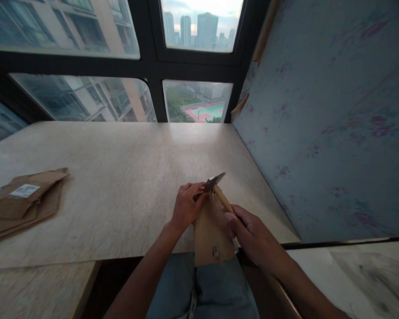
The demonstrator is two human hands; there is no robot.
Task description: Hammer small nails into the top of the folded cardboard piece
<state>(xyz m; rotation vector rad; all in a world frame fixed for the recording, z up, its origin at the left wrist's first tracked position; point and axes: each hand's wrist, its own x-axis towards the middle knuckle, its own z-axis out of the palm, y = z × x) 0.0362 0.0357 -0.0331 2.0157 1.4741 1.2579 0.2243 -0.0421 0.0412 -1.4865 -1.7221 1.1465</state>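
A hammer (223, 198) with a light wooden handle and a dark metal head lies across the top of a piece of brown cardboard (213, 230). My right hand (249, 228) is closed around the lower part of the handle. At the head, the fingers of my left hand (185, 204) are closed on its left end, close to the cardboard's upper edge; whether they also pinch the cardboard I cannot tell. The head's thin, pointed end sticks out to the upper right. The cardboard hangs over the table's front edge, above my legs.
Several flattened brown cardboard pieces (49, 195), one with a white label (25, 190), lie at the left on the pale table (119, 177). A flowered wall panel (326, 133) rises on the right. Dark-framed windows (149, 66) stand behind the table.
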